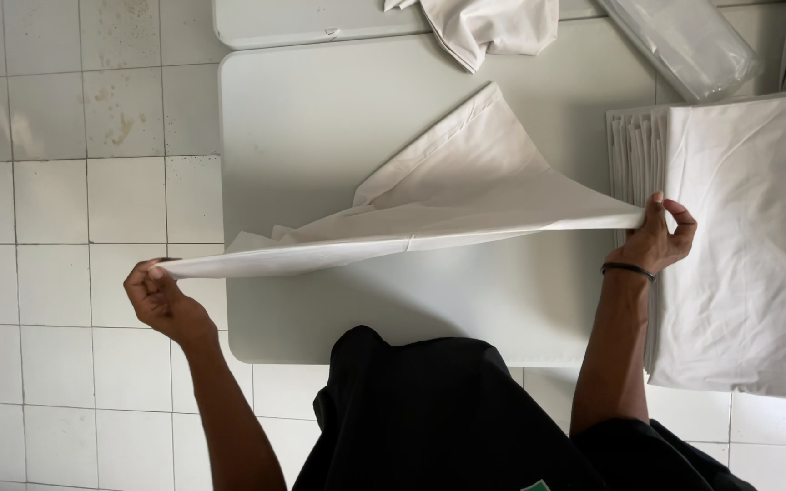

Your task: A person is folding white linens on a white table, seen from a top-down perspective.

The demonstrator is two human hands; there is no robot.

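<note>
Head view: L hand (pixel 158 298) & R hand (pixel 659 238) stretch white cloth (pixel 448 195) edge above table (pixel 320 118).

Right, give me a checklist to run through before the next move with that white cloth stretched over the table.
1. Left hand grips one corner of the white cloth: ok.
2. Right hand pinches the opposite corner: ok.
3. Near edge of the cloth taut between the hands: ok.
4. Far part of the cloth flat: not ok, it trails in loose folds on the white table.
5. Stack of folded cloths tidy beside the right hand: ok.
6. Far end of the table free of clutter: not ok, a crumpled cloth lies there.
</note>
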